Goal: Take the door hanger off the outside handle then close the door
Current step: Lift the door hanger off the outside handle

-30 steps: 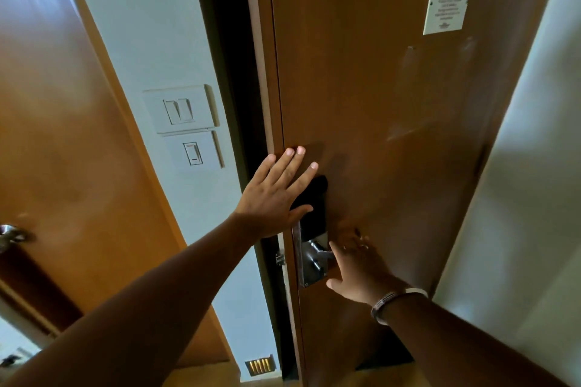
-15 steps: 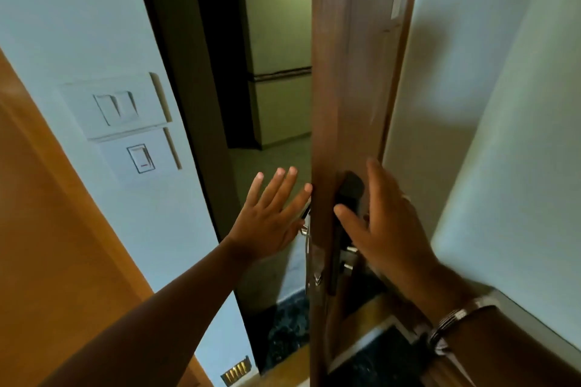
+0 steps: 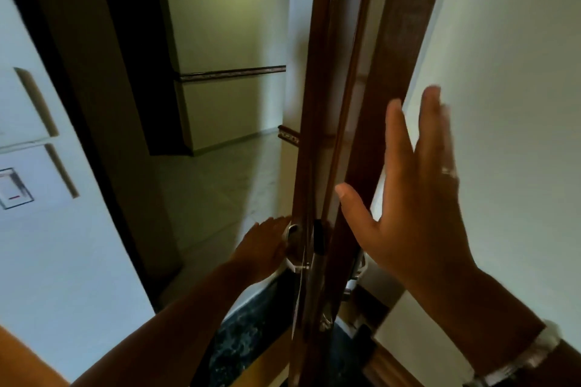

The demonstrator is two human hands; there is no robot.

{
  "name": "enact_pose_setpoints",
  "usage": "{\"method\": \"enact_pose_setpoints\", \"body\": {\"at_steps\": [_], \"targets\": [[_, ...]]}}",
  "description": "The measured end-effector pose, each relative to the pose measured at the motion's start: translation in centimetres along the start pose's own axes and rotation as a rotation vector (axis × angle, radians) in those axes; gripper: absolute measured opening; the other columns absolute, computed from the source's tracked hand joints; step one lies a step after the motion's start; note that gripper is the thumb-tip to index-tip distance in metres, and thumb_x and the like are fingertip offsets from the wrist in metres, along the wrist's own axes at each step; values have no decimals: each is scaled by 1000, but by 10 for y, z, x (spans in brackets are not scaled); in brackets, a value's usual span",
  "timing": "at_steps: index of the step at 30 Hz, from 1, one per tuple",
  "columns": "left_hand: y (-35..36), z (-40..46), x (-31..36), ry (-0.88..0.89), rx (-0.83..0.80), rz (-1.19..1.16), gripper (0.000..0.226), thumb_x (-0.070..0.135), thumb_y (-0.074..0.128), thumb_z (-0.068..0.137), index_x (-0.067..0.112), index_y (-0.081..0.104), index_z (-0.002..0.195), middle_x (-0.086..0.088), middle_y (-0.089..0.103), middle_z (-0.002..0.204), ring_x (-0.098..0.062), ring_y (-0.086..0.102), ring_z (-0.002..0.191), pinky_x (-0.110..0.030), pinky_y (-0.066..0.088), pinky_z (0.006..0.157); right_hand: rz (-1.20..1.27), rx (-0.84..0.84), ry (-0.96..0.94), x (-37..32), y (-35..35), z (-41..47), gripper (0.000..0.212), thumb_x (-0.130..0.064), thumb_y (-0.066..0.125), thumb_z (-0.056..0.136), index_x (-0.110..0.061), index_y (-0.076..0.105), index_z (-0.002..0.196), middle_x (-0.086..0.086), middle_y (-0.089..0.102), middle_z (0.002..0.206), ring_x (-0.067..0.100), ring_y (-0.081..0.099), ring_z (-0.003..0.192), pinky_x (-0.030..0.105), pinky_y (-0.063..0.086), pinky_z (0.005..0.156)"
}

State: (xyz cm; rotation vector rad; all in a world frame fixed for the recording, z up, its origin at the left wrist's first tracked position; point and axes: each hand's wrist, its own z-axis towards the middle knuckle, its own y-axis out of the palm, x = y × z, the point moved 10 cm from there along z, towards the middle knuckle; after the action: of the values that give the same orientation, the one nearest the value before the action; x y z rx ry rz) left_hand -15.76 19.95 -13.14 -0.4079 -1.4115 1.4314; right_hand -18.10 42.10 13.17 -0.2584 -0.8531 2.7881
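Now we see the door (image 3: 317, 104) standing open and almost edge-on to us, its latch edge running top to bottom through the middle of the view, with the corridor beyond on the left. Our left hand (image 3: 264, 250) has gone round to the far, outer face and sits at the outside handle (image 3: 291, 231), fingers curled toward the metal; whether it grips the handle or something hung on it we cannot tell, as that side is dark and blurred. A thin pale strip dropping beside the lock plate may be the door hanger (image 3: 298, 298), seen edge-on with its long axis vertical, just below and right of that hand. Our right hand (image 3: 415, 207) is flat with fingers spread, holding nothing, near the inner face of the door on the right. The left hand is plainly the nearer one to the hanger, so we judge that the lift off the handle falls to it.
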Motion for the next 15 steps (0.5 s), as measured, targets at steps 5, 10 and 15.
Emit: {"method": "enact_pose_setpoints", "body": {"at_steps": [5, 10, 15], "targets": [[50, 6, -23, -93, -253, -176, 60, 22, 51, 92, 35, 28, 147, -7, 49, 146, -18, 53, 125, -15, 36, 88, -336, 118, -257, -27, -4, 1, 68, -48, 49, 93, -19, 29, 151, 21, 12, 156, 44, 15, 145, 63, 6, 114], [125, 5, -6, -3, -666, -400, 70, 45, 78, 73, 39, 46, 135, 10, 55, 137, 4, 57, 114, -12, 49, 83, -742, -259, -447, -22, 60, 9, 82, -52, 48, 88, -10, 20, 152, 23, 16, 160, 43, 17, 146, 55, -3, 116], [161, 15, 27, 13, -653, -531, 79, 74, 75, 54, 36, 56, 120, 26, 65, 92, 7, 65, 91, -10, 51, 69, -1095, -595, -465, 31, 102, 9, 93, -70, 41, 84, -13, 14, 153, 21, 12, 161, 41, 14, 147, 55, -4, 116]]}}
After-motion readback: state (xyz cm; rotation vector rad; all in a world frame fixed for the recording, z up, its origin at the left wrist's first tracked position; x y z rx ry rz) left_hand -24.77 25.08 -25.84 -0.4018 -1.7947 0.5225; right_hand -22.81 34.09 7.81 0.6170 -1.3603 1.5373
